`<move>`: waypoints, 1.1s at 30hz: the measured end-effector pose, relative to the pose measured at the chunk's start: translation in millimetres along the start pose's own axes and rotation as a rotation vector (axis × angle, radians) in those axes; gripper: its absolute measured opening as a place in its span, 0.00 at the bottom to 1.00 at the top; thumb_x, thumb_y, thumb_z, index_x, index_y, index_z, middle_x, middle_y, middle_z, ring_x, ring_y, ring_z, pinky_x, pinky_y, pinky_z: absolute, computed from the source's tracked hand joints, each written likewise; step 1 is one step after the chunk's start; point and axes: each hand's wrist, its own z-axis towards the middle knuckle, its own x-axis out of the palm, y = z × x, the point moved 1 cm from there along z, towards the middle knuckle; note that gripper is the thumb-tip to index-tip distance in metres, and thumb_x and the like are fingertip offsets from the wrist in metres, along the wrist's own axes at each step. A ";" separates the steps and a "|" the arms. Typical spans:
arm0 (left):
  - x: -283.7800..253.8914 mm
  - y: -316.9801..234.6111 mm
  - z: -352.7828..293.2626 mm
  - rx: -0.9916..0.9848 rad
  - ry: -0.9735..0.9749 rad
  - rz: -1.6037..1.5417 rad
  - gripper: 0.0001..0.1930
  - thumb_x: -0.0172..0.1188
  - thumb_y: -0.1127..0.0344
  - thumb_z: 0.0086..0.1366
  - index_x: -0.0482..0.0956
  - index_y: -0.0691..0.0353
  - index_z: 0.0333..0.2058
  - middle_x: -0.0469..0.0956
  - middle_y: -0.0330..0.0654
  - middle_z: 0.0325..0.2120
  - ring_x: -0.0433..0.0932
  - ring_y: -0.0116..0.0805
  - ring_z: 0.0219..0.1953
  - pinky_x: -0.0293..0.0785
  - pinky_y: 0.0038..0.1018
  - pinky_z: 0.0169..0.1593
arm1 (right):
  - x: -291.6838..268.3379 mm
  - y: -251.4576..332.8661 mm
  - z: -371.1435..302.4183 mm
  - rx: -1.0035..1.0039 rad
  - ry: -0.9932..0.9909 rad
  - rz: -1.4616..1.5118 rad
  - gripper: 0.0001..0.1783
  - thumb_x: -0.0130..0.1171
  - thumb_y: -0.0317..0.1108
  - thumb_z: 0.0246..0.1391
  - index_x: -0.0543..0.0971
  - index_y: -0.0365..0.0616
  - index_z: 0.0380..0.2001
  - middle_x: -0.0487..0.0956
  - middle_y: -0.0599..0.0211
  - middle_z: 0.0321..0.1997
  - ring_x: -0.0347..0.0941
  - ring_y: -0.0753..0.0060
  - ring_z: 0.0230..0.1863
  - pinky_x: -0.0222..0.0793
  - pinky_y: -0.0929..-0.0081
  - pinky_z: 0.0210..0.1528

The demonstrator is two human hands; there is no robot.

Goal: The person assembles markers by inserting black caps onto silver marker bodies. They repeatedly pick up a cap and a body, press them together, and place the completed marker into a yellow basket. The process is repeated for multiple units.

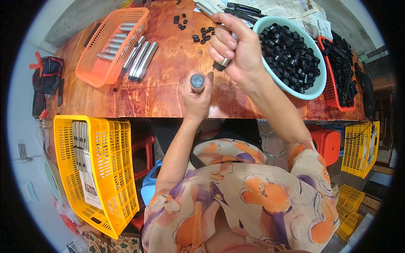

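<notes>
My left hand [196, 101] is closed around a metal tube, upright, its dark grey capped end [197, 81] facing up. Higher and to the right, my right hand [238, 48] is wrapped round a shiny metal rod [206, 8] held at a slant. A black end of that rod shows below my fingers, near the tube but apart from it; its exact kind I cannot make out. Small black caps [203, 36] lie loose on the table beyond my hands. Several silver tubes [143, 61] lie on the table beside the orange basket [90, 80].
The orange basket holds more silver tubes. At the right stand a pale blue basin [324, 76] full of black caps and a red basket [352, 109] of black parts. Newspaper [318, 23] with black rods lies at the back. A yellow crate [112, 168] with tubes stands at the left below the wooden table [160, 99].
</notes>
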 end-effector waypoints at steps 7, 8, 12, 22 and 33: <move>-0.3 6.0 -1.3 0.001 -0.020 0.012 0.08 0.57 0.76 0.59 0.67 0.63 0.24 0.62 0.29 0.19 0.58 0.18 0.22 0.58 0.18 0.25 | -14.2 -30.5 16.2 0.160 -0.124 0.275 0.09 0.49 0.33 0.55 0.68 0.40 0.36 0.55 0.81 0.10 0.49 0.83 0.12 0.50 0.79 0.18; 0.7 5.7 -0.7 0.005 -0.036 0.003 0.10 0.58 0.76 0.57 0.65 0.63 0.22 0.59 0.32 0.17 0.56 0.20 0.20 0.56 0.20 0.23 | -16.4 -33.2 16.6 0.172 -0.118 0.285 0.08 0.50 0.33 0.55 0.68 0.41 0.35 0.55 0.81 0.10 0.50 0.83 0.12 0.50 0.79 0.18; 4.4 0.7 2.6 0.018 -0.072 -0.012 0.12 0.57 0.78 0.50 0.61 0.61 0.19 0.53 0.37 0.12 0.53 0.25 0.16 0.54 0.26 0.20 | -17.5 -36.0 17.0 0.201 -0.152 0.313 0.07 0.50 0.33 0.55 0.68 0.42 0.34 0.56 0.81 0.10 0.50 0.83 0.12 0.50 0.79 0.17; 3.0 -1.3 1.4 0.007 -0.038 0.032 0.09 0.54 0.78 0.49 0.62 0.62 0.20 0.54 0.38 0.13 0.54 0.26 0.17 0.55 0.26 0.21 | -13.3 -36.3 17.6 0.225 -0.155 0.357 0.06 0.49 0.33 0.57 0.71 0.42 0.30 0.55 0.83 0.08 0.49 0.86 0.09 0.48 0.83 0.14; 1.3 -2.6 1.4 -0.014 -0.016 0.032 0.09 0.58 0.76 0.52 0.65 0.63 0.21 0.57 0.34 0.13 0.55 0.21 0.18 0.56 0.22 0.22 | -19.4 -39.2 20.3 0.223 0.126 0.457 0.08 0.47 0.34 0.58 0.73 0.44 0.30 0.53 0.83 0.07 0.46 0.86 0.08 0.46 0.84 0.13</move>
